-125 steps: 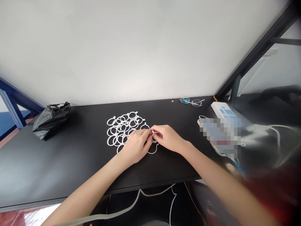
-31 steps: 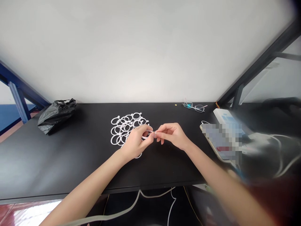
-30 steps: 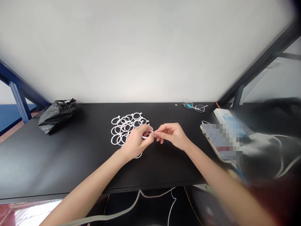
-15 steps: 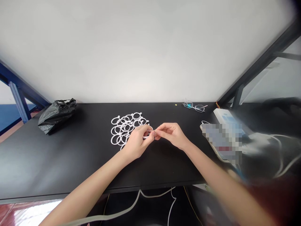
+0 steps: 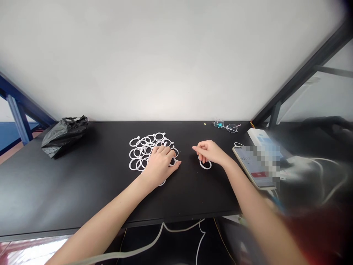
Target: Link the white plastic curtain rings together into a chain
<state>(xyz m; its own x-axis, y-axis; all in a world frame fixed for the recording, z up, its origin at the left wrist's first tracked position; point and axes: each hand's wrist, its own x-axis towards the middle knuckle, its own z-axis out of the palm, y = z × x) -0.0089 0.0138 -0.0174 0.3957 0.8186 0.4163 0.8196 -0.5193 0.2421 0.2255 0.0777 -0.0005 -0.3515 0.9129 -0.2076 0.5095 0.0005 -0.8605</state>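
A sheet of linked white plastic rings (image 5: 146, 150) lies on the black table (image 5: 82, 184). My left hand (image 5: 161, 163) rests flat on the sheet's right edge, fingers stretched out over the rings. A single loose white ring (image 5: 205, 164) hangs from my right hand (image 5: 211, 151), which is a little to the right of the sheet. The fingers of that hand are curled and pinch the ring's top, with the forefinger pointing left. The ring's lower edge is at the table surface.
A crumpled black plastic bag (image 5: 64, 135) sits at the back left. Eyeglasses (image 5: 226, 126) lie near the wall. A phone (image 5: 255, 167) and a white power strip (image 5: 261, 138) with cables are at the right. Cords hang below the table's front edge.
The two hands were pinching together at one ring on the sheet's edge. They have parted: my right hand moved right with a detached ring, my left hand dropped flat onto the sheet.
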